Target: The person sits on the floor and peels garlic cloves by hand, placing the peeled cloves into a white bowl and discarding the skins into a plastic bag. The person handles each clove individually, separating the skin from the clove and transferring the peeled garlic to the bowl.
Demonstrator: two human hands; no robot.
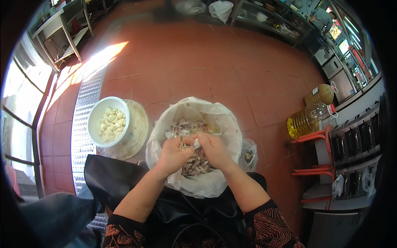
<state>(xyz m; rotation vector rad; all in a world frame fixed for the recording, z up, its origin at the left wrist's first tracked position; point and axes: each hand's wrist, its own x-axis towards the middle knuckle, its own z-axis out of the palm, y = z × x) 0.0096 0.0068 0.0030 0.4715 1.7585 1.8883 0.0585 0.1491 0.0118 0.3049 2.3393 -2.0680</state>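
Note:
My left hand and my right hand meet above a container lined with a white plastic bag. Between their fingertips is a small piece of garlic with whitish skin, mostly covered by the fingers. Purple and white garlic skins lie heaped inside the bag below. Left of it, a white bowl holds peeled garlic cloves and rests on a round, pale, worn surface. A clear plastic bag with something brownish inside touches the container's right side. A black apron covers my lap.
Red tiled floor stretches ahead, with a metal drain grate along the left. Oil jugs and red-framed stools stand at right. Denim cloth shows lower left. A person is at the far right counter.

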